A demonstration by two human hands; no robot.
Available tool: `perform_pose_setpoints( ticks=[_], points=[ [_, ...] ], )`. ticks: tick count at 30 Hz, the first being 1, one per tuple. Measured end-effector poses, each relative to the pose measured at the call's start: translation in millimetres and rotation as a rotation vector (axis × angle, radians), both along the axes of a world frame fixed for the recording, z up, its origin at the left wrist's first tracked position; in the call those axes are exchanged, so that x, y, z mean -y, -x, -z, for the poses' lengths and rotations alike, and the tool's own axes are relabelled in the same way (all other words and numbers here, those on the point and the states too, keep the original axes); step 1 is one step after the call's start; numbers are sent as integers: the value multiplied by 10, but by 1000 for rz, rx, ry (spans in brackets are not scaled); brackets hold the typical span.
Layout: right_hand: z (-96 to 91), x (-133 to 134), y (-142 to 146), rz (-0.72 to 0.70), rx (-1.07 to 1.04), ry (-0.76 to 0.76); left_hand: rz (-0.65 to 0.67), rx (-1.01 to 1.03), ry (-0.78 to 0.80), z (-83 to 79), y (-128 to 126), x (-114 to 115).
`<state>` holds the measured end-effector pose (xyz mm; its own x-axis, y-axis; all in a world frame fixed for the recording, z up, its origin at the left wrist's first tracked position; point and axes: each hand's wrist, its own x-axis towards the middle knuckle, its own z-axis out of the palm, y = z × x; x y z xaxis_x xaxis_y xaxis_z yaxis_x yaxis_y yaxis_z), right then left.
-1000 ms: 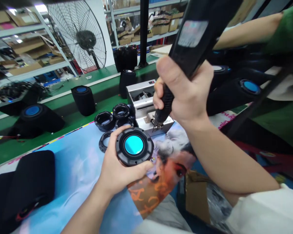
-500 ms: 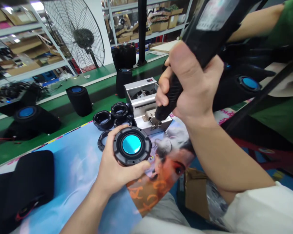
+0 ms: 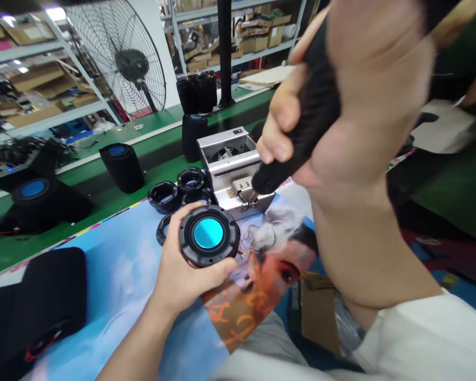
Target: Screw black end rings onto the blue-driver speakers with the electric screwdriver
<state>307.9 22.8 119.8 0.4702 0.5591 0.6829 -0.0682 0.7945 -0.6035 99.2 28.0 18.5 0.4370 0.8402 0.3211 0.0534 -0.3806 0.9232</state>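
Observation:
My left hand [image 3: 182, 267] is wrapped round a black speaker driver [image 3: 186, 238] with a shiny blue centre, facing up toward me. Its rim carries notches and small holes. My right hand [image 3: 341, 121] grips a black electric screwdriver [image 3: 301, 143], tilted so its nose points down and left. That nose is at the front pickup of a silver screw feeder [image 3: 232, 172]; whether a screw sits on the bit cannot be seen. Behind the driver, several black plastic rings [image 3: 191, 180] lie beside the feeder.
A printed sheet [image 3: 122, 291] covers the near bench. Black cloth-covered speakers [image 3: 122, 169] stand on the green bench [image 3: 158, 153] beyond. A large black speaker body [image 3: 55, 286] lies at left. A cardboard box [image 3: 321, 312] is below right. Another person's green sleeve [image 3: 464, 69] shows at right.
My right hand has shifted closer to the camera and appears larger, with the screwdriver's nose still at the feeder. The driver in my left hand has moved slightly left in view.

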Motion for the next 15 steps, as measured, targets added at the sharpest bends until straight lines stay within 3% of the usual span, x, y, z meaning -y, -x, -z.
perform_pose_setpoints(
  ticks=[3,5,10,15],
  points=[
    [-92,-30,46,81,53,-36,8,6,-1,-1,0,-1],
    [-2,-105,59,126,31,8,12,2,1,-6,-3,1],
    [355,-313,-17,77,17,170,19,16,14,-17,-21,6],
    [428,-337,-53,48,64,209,10,13,6,-6,-19,2]
  ],
)
